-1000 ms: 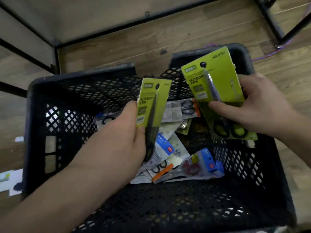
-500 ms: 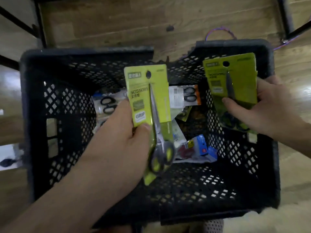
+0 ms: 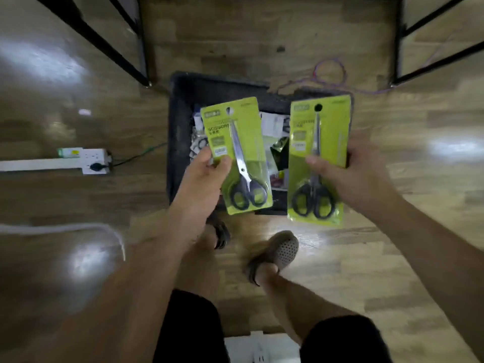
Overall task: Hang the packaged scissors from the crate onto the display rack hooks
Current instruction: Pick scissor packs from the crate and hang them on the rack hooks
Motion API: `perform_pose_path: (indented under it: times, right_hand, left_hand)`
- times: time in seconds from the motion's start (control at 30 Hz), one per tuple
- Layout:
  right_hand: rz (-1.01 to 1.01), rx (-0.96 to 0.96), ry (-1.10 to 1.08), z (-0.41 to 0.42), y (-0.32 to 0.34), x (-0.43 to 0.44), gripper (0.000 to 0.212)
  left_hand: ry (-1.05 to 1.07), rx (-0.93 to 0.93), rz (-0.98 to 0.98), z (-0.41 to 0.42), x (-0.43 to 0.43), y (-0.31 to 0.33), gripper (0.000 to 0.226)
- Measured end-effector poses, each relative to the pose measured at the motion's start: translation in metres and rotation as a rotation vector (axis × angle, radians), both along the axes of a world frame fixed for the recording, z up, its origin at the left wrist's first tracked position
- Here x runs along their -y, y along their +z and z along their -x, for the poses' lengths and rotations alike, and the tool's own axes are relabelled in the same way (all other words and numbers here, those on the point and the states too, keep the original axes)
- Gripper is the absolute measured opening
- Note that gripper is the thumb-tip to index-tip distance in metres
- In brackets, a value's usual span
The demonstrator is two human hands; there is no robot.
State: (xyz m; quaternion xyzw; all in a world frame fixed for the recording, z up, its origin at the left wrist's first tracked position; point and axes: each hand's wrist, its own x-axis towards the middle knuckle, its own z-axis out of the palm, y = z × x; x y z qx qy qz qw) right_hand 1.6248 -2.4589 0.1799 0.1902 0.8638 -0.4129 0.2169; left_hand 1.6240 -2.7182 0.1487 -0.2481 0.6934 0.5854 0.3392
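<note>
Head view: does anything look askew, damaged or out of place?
Nothing looks damaged. The lime-green carded scissors pack in the left hand tilts, top leaning left; the matching pack in the right hand is upright. A thin purple wire lies looped on the wooden floor beyond the black plastic crate.

Wood-plank floor [image 3: 262, 35] seen from above, its glossy finish carrying several bright patches of reflected light [image 3: 455, 148]. Black metal frame legs stand at upper left [image 3: 142, 48] and upper right [image 3: 399, 43]. A white power strip [image 3: 78, 159] lies on the floor at left, holding a black plug [image 3: 95, 167], with a thin green cable [image 3: 149, 149] leading off to the right. A purple wire [image 3: 330, 62] loops near the right-hand legs; a pale cord [image 3: 78, 226] curves at lower left.
</note>
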Motion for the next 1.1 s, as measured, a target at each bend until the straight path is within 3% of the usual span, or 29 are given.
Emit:
perform_pose_path:
  times: [0.07,0.17,0.23,0.27,0.33,0.43,0.57,0.63,0.73,0.77,0.97,1.1]
  right_hand:
    - [0.024,0.009,0.000,-0.003,0.079,0.015,0.004]
    - [0.103,-0.028,-0.060,-0.003,0.191,0.041,0.013]
    - [0.130,-0.088,-0.140,0.004,0.258,0.057,0.003]
    - [0.142,-0.128,-0.183,0.009,0.289,0.063,0.016]
    - [0.162,-0.268,-0.249,0.020,0.352,0.073,0.034]
    - [0.225,-0.497,-0.268,0.039,0.451,0.078,0.011]
    - [0.299,-0.806,-0.240,0.057,0.563,0.072,0.015]
    - [0.339,-0.927,-0.198,0.056,0.601,0.065,0.014]
    - [0.393,-0.965,-0.119,0.044,0.632,0.045,0.036]
    - [0.404,-0.977,-0.092,0.039,0.641,0.037,0.033]
    - [0.482,-0.966,-0.054,0.016,0.674,-0.020,0.019]
    - [0.547,-0.954,-0.054,0.010,0.678,-0.060,0.036]
  left_hand:
    - [0.074,-0.024,-0.035,0.002,0.025,0.075,0.014]
    - [0.096,-0.074,-0.086,0.014,0.046,0.185,0.013]
    - [0.082,-0.174,-0.112,0.033,0.049,0.259,0.014]
    - [0.082,-0.233,-0.121,0.045,0.048,0.294,0.016]
    - [0.097,-0.358,-0.123,0.071,0.043,0.369,0.023]
    - [0.057,-0.525,-0.220,0.098,0.036,0.479,0.023]
    - [0.061,-0.771,-0.213,0.112,0.023,0.585,0.016]
    - [0.084,-0.888,-0.221,0.110,0.014,0.624,0.011]
    - [0.076,-0.961,-0.221,0.095,-0.004,0.664,0.006]
    - [0.075,-0.980,-0.205,0.089,-0.009,0.673,0.008]
    - [0.161,-0.973,-0.122,0.052,-0.054,0.709,0.011]
    - [0.205,-0.977,-0.079,0.027,-0.092,0.725,0.006]
